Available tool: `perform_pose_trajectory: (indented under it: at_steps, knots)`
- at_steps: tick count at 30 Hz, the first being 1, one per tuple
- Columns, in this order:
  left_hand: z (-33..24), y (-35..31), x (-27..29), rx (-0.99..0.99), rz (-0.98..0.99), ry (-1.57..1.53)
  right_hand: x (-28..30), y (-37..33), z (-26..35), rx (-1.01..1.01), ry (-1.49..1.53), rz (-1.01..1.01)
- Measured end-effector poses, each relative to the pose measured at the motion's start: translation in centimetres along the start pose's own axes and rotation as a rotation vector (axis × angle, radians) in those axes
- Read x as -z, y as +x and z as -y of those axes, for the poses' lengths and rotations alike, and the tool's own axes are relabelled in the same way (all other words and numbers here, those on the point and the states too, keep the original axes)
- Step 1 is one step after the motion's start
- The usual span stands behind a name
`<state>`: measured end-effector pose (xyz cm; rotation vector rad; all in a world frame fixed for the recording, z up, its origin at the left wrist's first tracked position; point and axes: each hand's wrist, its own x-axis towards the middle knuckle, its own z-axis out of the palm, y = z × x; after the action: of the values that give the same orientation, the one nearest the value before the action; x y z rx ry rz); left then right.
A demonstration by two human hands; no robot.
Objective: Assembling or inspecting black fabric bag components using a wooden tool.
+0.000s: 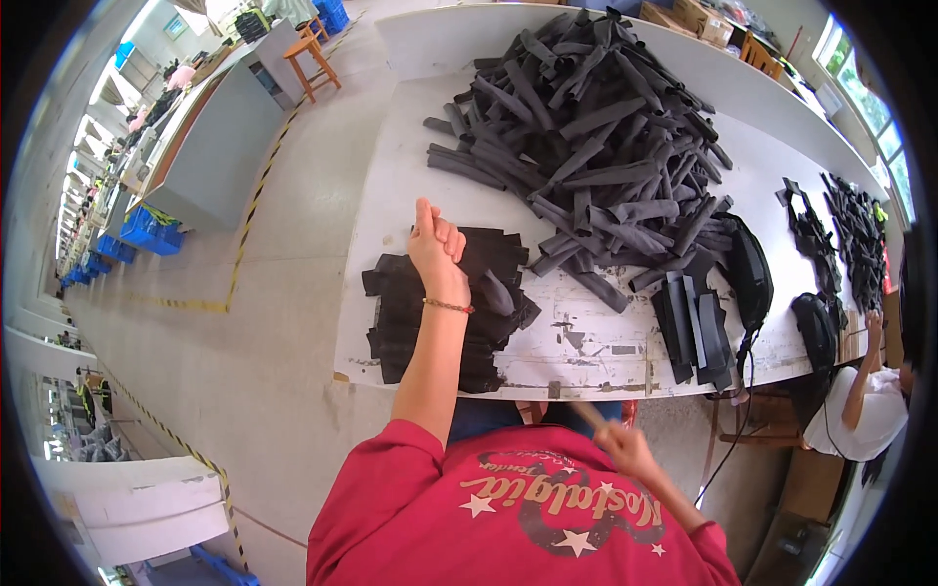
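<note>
My left hand (437, 244) is raised over a spread stack of flat black fabric-like pieces (401, 337) at the table's near left. Its fingers are curled in; what they hold, if anything, is hidden. Beside that wrist, a grey curled strip (496, 293) rests over the stack. Low by my lap, just off the table's front edge, my right hand (625, 449) is closed around a tan, wooden-looking stick (589, 414). The far end of the stick is hard to make out. Beyond the stack rises a large heap of dark grey rolled strips (606, 127).
On the white table (596, 366), a small pile of flat dark strips (692, 327) lies beside a black machine (747, 273) with a cable. A co-worker (865, 410) sits at the right. Raised panels border the table's back; a wooden stool (311, 59) stands beyond.
</note>
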<state>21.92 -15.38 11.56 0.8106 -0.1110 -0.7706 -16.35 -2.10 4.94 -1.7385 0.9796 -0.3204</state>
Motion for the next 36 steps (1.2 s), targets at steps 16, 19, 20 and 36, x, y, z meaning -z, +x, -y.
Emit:
perform_pose_trajectory:
  at_steps: [16,19,20,36]
  knots:
    - [3.9,-6.8,-0.7,-0.362,1.047,0.772,2.8,17.3,11.2,0.295,0.207,-0.341]
    - [5.7,-8.6,0.2,0.442,1.024,0.673,4.4,17.6,13.3,0.356,0.052,-0.480]
    - [6.5,-9.6,0.3,0.418,0.974,0.618,5.2,18.3,13.0,0.487,0.065,-0.596]
    - [1.7,-9.4,-4.8,-0.892,0.558,0.857,10.1,20.9,16.9,0.203,0.627,-0.371]
